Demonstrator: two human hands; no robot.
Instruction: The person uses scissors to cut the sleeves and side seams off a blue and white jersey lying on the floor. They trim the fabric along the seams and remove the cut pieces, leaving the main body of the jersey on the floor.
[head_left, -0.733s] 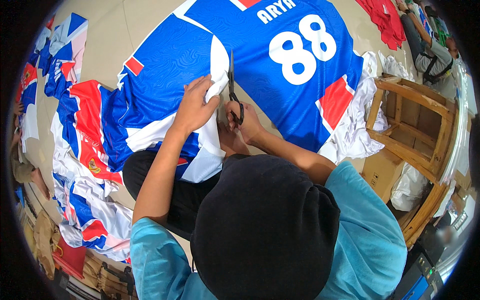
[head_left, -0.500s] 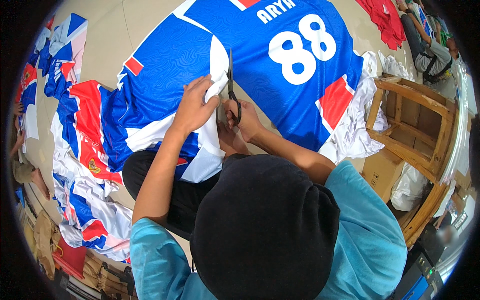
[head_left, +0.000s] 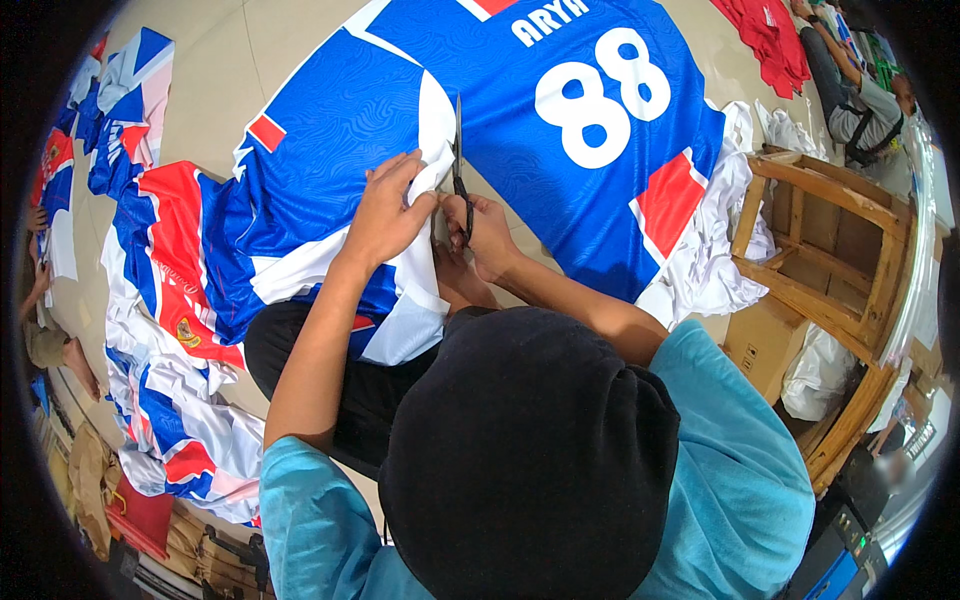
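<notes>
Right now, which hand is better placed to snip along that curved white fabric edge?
Probably the right hand: it holds the black-handled scissors, their blades lying beside the curved white fabric edge. The left hand is occupied gripping the white fabric.

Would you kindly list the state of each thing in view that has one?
Left hand: holding white fabric edge
Right hand: holding scissors
Scissors: blades seemingly almost together
Blue jersey panel: spread out
White cloth: crumpled
Red cloth: lying on the floor
Multicoloured fabric pile: rumpled
</notes>
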